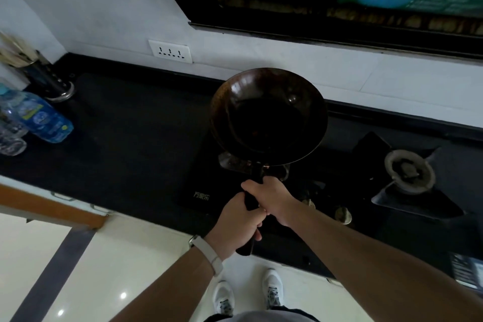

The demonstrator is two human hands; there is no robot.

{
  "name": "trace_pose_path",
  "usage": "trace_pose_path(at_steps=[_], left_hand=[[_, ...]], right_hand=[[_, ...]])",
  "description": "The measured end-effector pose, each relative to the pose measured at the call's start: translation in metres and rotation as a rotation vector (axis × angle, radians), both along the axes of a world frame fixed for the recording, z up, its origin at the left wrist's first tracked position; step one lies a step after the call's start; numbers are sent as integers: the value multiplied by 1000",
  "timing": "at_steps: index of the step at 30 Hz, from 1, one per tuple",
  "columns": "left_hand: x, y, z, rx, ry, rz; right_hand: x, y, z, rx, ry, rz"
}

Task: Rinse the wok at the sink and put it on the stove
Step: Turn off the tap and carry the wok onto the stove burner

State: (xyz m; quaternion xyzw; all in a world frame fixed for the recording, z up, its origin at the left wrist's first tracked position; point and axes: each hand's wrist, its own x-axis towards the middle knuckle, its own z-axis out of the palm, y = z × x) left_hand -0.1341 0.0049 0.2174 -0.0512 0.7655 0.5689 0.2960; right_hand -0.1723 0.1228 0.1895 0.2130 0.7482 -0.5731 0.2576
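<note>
Presently, the wok (268, 115) is held by its dark handle (250, 201) over the left burner of the black stove (321, 191), both hands closed around that handle: the right hand (271, 197) nearer the bowl, the left hand (236, 225) behind it, a pale band worn on its wrist. Whether the wok touches the burner cannot be told. Plastic bottles (44, 119) are seen on the tabletop (136, 138) at far left.

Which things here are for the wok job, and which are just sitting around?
For the job:
wok
left hand and right hand, both on its handle
left burner under the wok

Just sitting around:
water bottles
utensil holder
wall socket
right burner
</note>
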Motion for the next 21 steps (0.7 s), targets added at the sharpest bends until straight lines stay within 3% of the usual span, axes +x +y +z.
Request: trace_pose_path(at_steps=[21], left_hand=[[-2, -22, 3, -49, -14, 27]], right_hand=[[1, -16, 5, -35, 11, 35]])
